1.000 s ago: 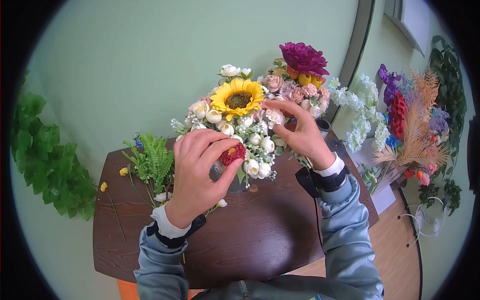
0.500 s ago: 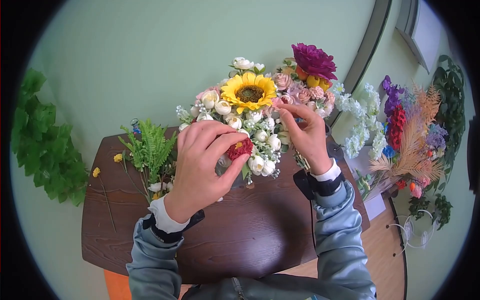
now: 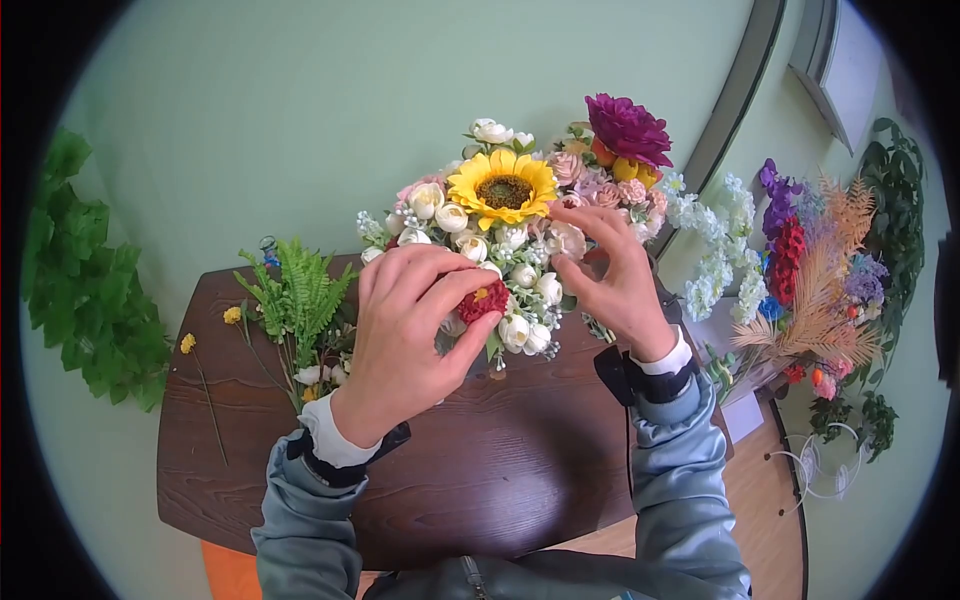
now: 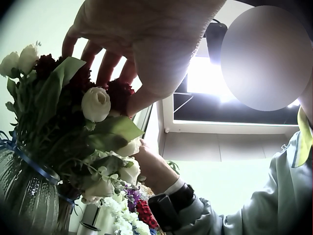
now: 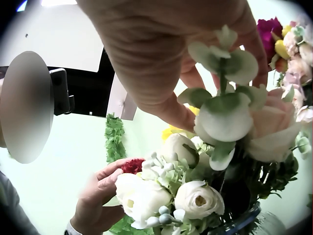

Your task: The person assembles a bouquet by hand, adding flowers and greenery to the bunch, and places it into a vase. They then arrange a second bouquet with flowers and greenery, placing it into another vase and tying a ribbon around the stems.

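Note:
A full bouquet of artificial flowers, with white ranunculus (image 3: 425, 201) and a yellow sunflower (image 3: 503, 190), stands in a ribbed glass vase (image 4: 32, 196). My left hand (image 3: 400, 335) holds a dark red flower (image 3: 485, 302) at the bouquet's front between thumb and fingers. More dark red blooms (image 4: 46, 64) show behind a leaf in the left wrist view. On the bouquet's right side, my right hand (image 3: 628, 290) has thumb and fingers spread around a pale pink rose (image 3: 567, 241). In the right wrist view, eucalyptus leaves (image 5: 225, 115) partly cover the right thumb's tip.
Green fern stems (image 3: 305, 300) and yellow flower stems (image 3: 205, 385) lie on the dark wooden table (image 3: 480, 480), left. Behind the bouquet at right is another arrangement with a purple peony (image 3: 628, 130). Further right stand mixed flowers (image 3: 800, 270); leafy vines (image 3: 90, 280) hang at left.
My right hand's thumb and fingers came together by the pink rose half a second ago and are now spread apart. The left hand stays on the red flower. The head view has shifted slightly.

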The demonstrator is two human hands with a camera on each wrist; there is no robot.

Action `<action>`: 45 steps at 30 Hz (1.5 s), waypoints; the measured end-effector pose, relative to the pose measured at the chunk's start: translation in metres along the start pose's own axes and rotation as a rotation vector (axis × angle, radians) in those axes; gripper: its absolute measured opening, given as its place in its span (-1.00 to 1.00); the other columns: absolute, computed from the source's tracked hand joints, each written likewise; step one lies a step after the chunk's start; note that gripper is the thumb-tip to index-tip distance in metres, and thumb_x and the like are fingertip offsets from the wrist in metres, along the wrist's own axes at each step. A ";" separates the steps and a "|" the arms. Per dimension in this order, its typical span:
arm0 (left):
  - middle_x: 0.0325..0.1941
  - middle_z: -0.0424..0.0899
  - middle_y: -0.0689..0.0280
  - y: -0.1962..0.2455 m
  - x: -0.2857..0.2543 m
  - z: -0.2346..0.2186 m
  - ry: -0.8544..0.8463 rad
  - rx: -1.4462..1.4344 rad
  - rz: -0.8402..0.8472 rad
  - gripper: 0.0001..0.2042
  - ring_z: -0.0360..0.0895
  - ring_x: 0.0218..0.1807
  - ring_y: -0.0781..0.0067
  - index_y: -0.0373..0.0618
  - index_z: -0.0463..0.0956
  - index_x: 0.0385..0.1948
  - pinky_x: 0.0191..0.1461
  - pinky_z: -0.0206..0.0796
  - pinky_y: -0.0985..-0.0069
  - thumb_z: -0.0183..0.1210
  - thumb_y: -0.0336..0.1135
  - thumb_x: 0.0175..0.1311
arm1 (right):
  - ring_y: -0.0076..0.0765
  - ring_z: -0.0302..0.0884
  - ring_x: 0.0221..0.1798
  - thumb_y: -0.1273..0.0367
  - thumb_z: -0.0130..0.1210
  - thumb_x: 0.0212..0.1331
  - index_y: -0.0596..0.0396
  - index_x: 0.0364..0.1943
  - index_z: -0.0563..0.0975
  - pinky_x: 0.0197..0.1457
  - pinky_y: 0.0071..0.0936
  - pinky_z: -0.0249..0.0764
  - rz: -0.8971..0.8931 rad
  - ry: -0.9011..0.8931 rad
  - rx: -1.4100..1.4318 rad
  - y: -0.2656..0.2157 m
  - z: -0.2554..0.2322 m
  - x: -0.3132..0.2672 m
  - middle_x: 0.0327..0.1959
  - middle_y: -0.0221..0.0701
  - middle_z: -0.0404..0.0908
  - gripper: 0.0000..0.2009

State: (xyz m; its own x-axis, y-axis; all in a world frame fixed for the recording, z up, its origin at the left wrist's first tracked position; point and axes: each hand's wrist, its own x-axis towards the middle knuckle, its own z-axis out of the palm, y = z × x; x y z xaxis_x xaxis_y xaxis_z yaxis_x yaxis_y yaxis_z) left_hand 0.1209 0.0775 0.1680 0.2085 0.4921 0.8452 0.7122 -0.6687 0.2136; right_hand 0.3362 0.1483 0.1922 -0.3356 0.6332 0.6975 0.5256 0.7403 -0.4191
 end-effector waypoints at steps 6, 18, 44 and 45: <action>-0.16 0.52 0.31 0.001 0.000 -0.002 -0.003 -0.001 0.000 -0.71 0.40 -0.04 0.21 -0.08 0.55 -0.25 0.08 0.12 0.29 0.31 -0.41 -0.10 | -0.37 0.51 -0.24 0.54 0.04 -0.09 0.02 -0.03 0.53 -0.36 -0.58 0.47 0.022 0.026 0.020 0.004 0.005 0.000 -0.09 -0.29 0.48 -0.58; -0.17 0.53 0.31 0.001 -0.001 0.000 0.006 -0.001 -0.004 -0.70 0.40 -0.03 0.21 -0.08 0.55 -0.25 0.08 0.13 0.29 0.31 -0.41 -0.11 | -0.31 0.52 -0.36 0.48 0.08 -0.10 -0.04 -0.10 0.56 -0.39 -0.49 0.44 0.043 0.125 -0.087 0.007 0.013 -0.001 -0.27 -0.34 0.55 -0.63; -0.18 0.51 0.36 0.001 -0.001 0.001 -0.016 0.006 -0.001 -0.72 0.38 -0.02 0.28 -0.03 0.55 -0.24 0.09 0.08 0.30 0.29 -0.35 -0.06 | -0.31 0.58 -0.36 0.43 0.09 0.11 0.04 -0.12 0.56 -0.34 -0.49 0.47 -0.140 0.227 -0.190 0.008 0.020 0.005 -0.33 -0.31 0.62 -0.77; -0.18 0.51 0.36 0.002 -0.001 0.000 -0.016 0.012 -0.003 -0.72 0.38 -0.02 0.28 -0.03 0.55 -0.24 0.09 0.08 0.30 0.29 -0.35 -0.06 | -0.34 0.57 -0.36 0.43 0.09 0.11 0.03 -0.10 0.55 -0.35 -0.51 0.46 -0.098 0.230 -0.096 0.011 0.020 0.007 -0.32 -0.31 0.61 -0.76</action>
State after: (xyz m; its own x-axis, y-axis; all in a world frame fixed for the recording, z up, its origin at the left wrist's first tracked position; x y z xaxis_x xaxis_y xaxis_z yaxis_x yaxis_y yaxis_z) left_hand 0.1222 0.0759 0.1679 0.2171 0.5025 0.8368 0.7209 -0.6606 0.2097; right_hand 0.3242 0.1655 0.1809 -0.2075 0.4837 0.8503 0.5747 0.7637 -0.2941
